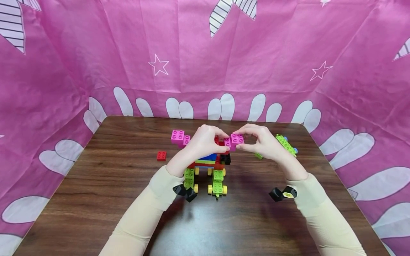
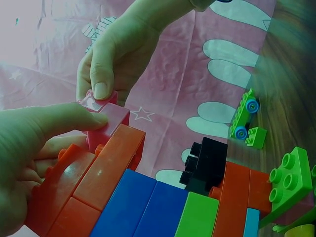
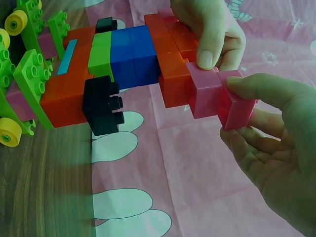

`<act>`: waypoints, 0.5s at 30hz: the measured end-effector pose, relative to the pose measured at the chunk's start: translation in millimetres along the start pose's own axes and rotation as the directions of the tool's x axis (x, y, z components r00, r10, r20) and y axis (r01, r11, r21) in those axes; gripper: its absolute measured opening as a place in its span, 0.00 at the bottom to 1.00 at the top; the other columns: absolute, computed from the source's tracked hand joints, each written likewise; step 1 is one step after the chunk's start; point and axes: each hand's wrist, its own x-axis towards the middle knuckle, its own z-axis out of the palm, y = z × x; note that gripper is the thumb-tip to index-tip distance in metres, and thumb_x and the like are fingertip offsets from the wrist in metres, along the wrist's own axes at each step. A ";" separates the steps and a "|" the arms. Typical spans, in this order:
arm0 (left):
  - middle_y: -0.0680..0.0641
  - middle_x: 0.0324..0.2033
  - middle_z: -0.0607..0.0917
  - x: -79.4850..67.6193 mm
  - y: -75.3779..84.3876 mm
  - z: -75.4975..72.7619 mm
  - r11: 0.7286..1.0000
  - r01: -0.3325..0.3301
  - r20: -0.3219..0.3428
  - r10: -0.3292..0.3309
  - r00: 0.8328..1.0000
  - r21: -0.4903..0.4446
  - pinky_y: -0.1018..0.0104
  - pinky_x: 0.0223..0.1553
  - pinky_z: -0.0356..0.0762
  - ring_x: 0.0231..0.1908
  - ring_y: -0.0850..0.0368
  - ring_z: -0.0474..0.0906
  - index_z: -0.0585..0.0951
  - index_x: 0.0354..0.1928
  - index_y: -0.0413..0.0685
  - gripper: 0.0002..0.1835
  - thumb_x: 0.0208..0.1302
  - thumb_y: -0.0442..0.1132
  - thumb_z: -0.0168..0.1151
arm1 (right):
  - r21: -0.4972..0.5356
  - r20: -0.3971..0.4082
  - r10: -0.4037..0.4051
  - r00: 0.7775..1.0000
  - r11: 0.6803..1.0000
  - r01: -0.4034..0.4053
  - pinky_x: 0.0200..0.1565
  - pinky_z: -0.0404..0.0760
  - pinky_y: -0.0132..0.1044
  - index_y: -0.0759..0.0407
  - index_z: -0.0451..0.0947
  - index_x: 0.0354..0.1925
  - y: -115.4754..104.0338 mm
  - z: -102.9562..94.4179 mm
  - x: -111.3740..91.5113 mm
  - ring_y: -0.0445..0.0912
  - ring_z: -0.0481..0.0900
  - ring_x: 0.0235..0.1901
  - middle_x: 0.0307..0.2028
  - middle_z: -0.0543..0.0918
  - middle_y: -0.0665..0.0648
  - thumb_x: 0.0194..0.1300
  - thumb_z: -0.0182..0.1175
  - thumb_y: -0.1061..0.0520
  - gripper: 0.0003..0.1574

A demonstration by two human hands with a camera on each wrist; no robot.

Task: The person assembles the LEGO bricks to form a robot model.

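A built figure of toy bricks stands mid-table, with blue bricks (image 2: 153, 202), red bricks (image 3: 170, 79) and green wheeled bases (image 1: 217, 183). Pink bricks stick out from its upper part on both sides. On the right side, my left hand (image 1: 205, 140) pinches the inner pink brick (image 3: 205, 91), which adjoins the red ones. My right hand (image 1: 261, 140) holds the outer pink brick (image 3: 237, 101) between thumb and fingers, up against the inner one. A black brick (image 3: 101, 106) juts from the figure lower down. My left hand and forearm hide part of the figure in the head view.
A loose red brick (image 1: 161, 155) lies left of the figure. To the right are a green wheeled base (image 1: 286, 145) with blue wheels and a small green brick (image 1: 258, 155). A pink patterned cloth (image 1: 205, 64) hangs behind the wooden table (image 1: 105, 199).
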 end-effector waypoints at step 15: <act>0.49 0.41 0.88 -0.2 1.9 -2.9 1.000 0.005 0.011 -0.005 1.000 -0.004 0.72 0.37 0.78 0.38 0.60 0.80 0.86 0.47 0.47 0.18 0.54 0.44 0.73 | -0.003 0.015 0.041 0.999 0.999 -0.041 0.39 0.73 0.32 0.56 0.83 0.47 -0.2 -2.5 2.3 0.38 0.76 0.39 0.41 0.86 0.51 0.53 0.71 0.60 0.20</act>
